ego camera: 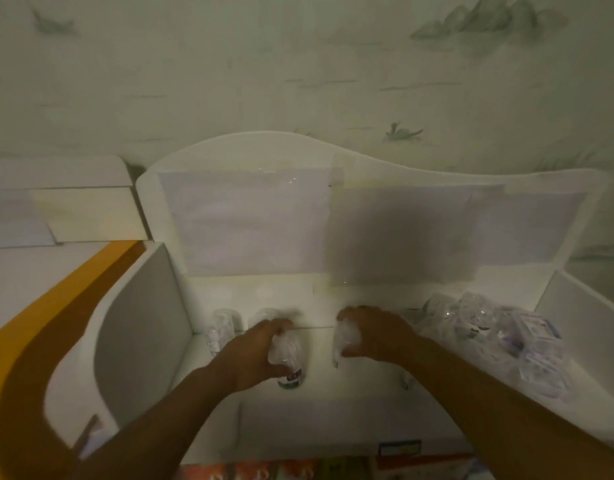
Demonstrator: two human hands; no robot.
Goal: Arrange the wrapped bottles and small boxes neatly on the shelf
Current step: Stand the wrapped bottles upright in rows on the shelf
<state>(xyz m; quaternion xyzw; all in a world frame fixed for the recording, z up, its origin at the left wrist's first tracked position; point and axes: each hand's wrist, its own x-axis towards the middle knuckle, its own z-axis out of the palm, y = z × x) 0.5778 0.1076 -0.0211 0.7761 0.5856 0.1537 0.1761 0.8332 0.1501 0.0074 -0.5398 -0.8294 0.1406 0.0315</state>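
My left hand [255,353] is closed around a plastic-wrapped bottle [288,358] standing on the white shelf [350,396]. Just to its right, my right hand [374,332] grips another wrapped bottle [340,342] from above. Two more wrapped bottles [222,329] stand upright at the shelf's left, one partly behind my left hand. At the right end lies a loose pile of wrapped bottles [468,317] with small white-and-blue boxes [534,336] among them. The frame is blurred and dim.
The shelf has a curved white back panel [298,161] with paper sheets taped on, and white side walls at left [139,327] and right [582,306]. An orange curved band [31,341] runs at the left. Coloured packages [281,471] show below the front edge.
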